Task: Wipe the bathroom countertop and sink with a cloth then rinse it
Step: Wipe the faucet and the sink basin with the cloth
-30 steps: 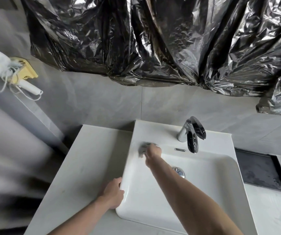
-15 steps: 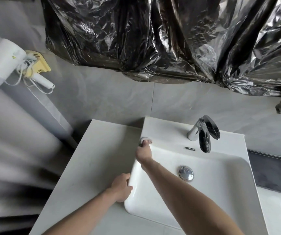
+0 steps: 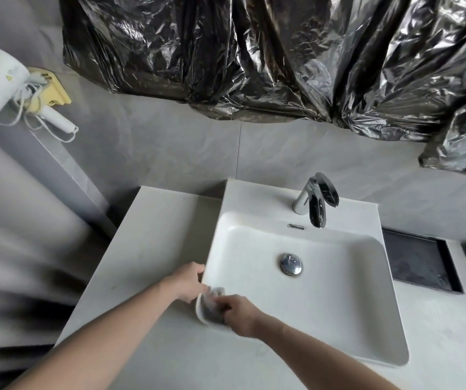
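The right hand [image 3: 239, 312] presses a grey cloth [image 3: 212, 305] onto the near-left corner of the white sink [image 3: 338, 319], its grip closed around the cloth. The left hand [image 3: 188, 281] rests just beside it, curled against the sink's left outer edge and holding nothing. The sink sits on the pale surface [image 3: 153, 240]; a chrome faucet [image 3: 314, 202] stands at the sink's far edge.
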`<state>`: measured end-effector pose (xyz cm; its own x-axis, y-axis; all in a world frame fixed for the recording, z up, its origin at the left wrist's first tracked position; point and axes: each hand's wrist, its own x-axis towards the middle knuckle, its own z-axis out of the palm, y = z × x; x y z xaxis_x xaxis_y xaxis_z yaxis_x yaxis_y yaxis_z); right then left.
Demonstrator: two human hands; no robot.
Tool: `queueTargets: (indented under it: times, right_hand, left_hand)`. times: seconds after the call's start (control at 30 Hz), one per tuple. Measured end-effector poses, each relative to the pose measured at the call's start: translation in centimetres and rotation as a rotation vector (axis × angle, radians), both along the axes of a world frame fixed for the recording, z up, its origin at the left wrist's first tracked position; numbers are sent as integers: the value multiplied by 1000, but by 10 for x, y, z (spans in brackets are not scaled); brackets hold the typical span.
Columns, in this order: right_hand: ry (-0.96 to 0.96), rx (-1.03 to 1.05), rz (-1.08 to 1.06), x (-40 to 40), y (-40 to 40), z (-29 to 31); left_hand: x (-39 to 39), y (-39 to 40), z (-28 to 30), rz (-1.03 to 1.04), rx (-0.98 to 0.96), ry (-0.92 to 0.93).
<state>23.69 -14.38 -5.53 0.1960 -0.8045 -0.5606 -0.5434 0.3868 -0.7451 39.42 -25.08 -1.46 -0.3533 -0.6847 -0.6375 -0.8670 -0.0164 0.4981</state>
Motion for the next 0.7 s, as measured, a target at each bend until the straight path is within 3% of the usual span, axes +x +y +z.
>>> queueTargets:
  times: [0.27,0.47,0.6,0.7]
  right_hand:
    - [220,-47,120,-49,54,33]
    - [425,45,-10,-132,111,42]
    - [531,48,-29,-119,111,34]
    - [482,-15,-7,-77,95,23]
  left_hand:
    - [-9,9,7,30,-6,-35]
    - [-11,12,6,54,2,-46]
    - [-11,11,0,71,13,-60]
    - [-12,9,-5,77,18,-90]
